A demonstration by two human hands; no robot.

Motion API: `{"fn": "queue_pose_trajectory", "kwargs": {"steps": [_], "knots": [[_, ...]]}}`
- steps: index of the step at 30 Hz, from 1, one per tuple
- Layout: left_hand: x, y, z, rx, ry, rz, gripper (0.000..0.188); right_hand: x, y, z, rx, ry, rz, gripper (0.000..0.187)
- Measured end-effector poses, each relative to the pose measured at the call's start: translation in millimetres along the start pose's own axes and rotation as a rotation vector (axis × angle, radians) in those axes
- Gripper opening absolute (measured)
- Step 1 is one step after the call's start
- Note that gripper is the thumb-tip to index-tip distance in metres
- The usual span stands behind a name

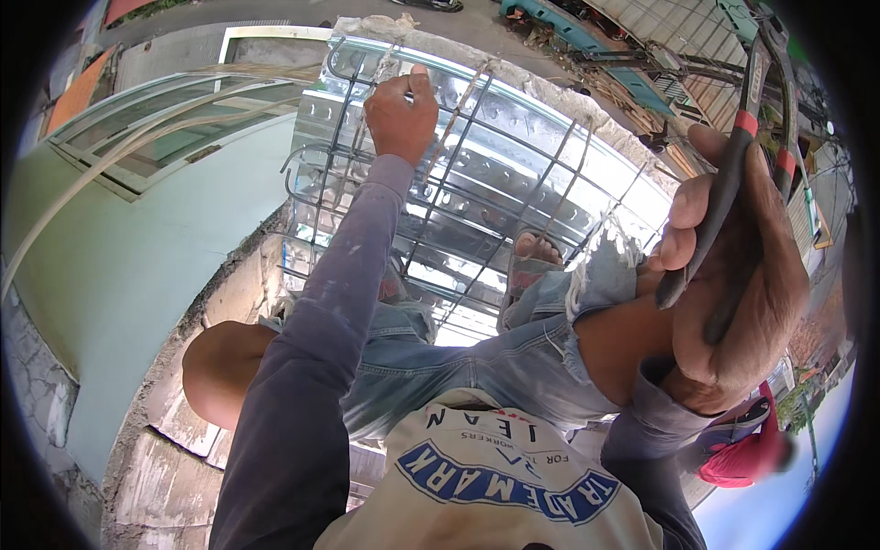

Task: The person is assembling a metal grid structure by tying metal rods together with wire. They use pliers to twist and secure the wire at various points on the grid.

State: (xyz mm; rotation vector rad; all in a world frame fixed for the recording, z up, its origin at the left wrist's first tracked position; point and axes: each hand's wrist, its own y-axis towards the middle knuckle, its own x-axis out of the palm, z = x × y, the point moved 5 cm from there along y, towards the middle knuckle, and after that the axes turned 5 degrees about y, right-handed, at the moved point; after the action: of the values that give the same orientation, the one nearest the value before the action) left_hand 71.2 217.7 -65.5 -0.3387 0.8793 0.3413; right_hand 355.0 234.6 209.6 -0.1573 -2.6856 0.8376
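My left hand (401,117) is closed at the far part of a steel rebar mesh (477,197), its thumb pointing away from me. Whatever its fingers grip is hidden beneath them. Close to the camera on the right, my right hand (775,266) is wrapped round long-handled pincers (731,174) with black grips and red bands. Their handles stand a little apart, and the head points up toward the top right corner. The mesh lies over shiny corrugated metal sheeting (481,170), with several bars crossing and some hooked ends at the left.
My sandalled foot (532,252) rests on the mesh. A rough concrete edge (550,87) runs along the far side. Left are a pale green wall (156,247), a window (174,137) and cables (119,151); blocks (170,486) lie below. Another person in red (742,454) is at lower right.
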Motion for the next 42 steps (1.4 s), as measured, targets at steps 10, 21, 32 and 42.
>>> {"fn": "queue_pose_trajectory", "kwargs": {"steps": [10, 21, 32, 42], "knots": [[47, -36, 16, 0.487, 0.335, -0.202, 0.039, -11, 3, 0, 0.149, 0.059, 0.073, 0.053], [49, -36, 8, 0.483, 0.235, -0.039, 0.019, 7, 7, 30, 0.227, -0.248, 0.183, 0.049], [28, -23, 23, 0.100, -0.146, 0.047, 0.029, -19, -44, -38, -0.103, -0.638, -0.208, 0.042], [-43, -30, 178, -0.013, -1.500, -0.777, 0.055, -55, 37, 39, 0.173, -0.674, -0.623, 0.043]]}}
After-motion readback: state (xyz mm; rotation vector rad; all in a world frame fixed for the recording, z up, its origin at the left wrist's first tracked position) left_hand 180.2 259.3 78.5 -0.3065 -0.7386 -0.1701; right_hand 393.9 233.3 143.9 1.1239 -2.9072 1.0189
